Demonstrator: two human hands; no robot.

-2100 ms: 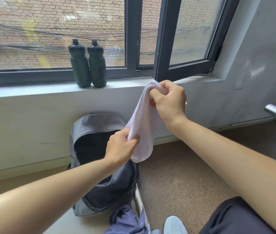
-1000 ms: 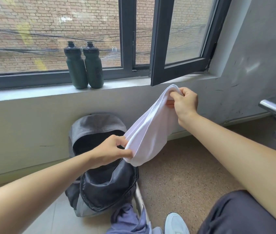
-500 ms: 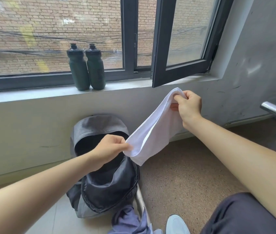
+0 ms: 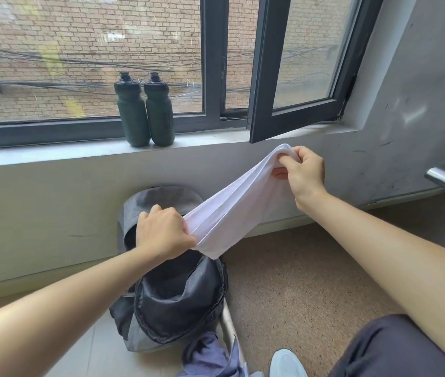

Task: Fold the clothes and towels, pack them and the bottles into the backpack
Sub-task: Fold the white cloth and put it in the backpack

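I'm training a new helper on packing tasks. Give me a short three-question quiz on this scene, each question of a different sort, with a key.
1. True or false: both hands grip the white towel.
2. Where do the two bottles stand? A) inside the backpack B) on the windowsill C) on the floor
3. Fill in: the backpack's top is ____ (open or zipped).

Key
1. True: the left hand pinches the lower end and the right hand the upper end.
2. B: the bottles stand side by side on the windowsill.
3. Open: the backpack shows its dark inside.
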